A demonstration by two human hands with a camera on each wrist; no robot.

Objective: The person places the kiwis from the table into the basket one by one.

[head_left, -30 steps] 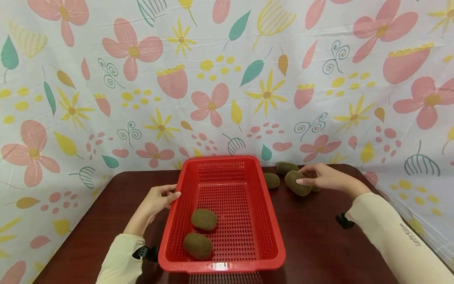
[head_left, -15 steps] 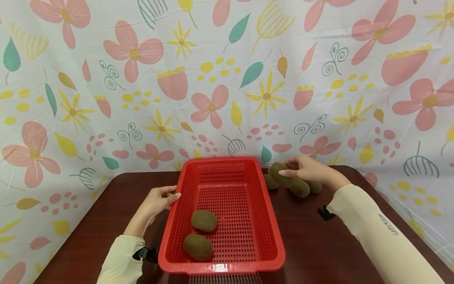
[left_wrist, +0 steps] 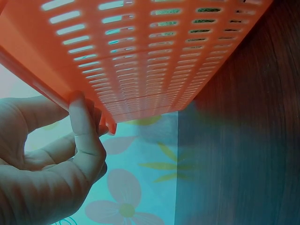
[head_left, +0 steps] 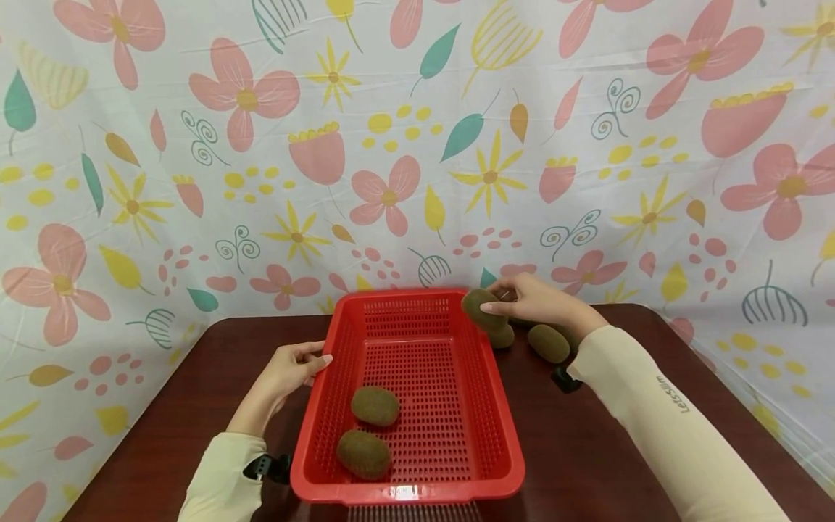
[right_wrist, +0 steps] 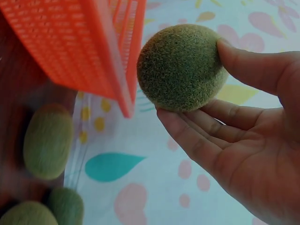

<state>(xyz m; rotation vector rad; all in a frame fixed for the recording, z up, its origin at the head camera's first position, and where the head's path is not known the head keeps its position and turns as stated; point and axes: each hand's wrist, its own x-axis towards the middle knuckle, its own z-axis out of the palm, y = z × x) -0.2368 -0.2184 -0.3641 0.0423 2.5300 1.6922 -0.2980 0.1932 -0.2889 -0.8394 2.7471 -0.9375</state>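
A red perforated plastic basket [head_left: 404,490] stands on the dark table, with two brown fuzzy kiwis [head_left: 375,406] lying in its near left part. My left hand [head_left: 291,373] pinches the basket's left rim between thumb and fingers, as the left wrist view also shows for the hand [left_wrist: 61,154]. At the far right corner of the basket, my right hand [head_left: 531,301] holds a kiwi [head_left: 479,308] between thumb and fingertips. In the right wrist view this kiwi [right_wrist: 182,68] is raised beside the basket rim [right_wrist: 110,56].
Several other kiwis lie on the table right of the basket, among them one kiwi [head_left: 549,344] under the right forearm and one kiwi [right_wrist: 48,142] near the basket wall. A flower-printed cloth [head_left: 417,181] hangs behind the wooden table [head_left: 587,449].
My right hand has lifted a kiwi from the group on the right and carried it left to the basket's far right rim. The left hand and basket have stayed in place.
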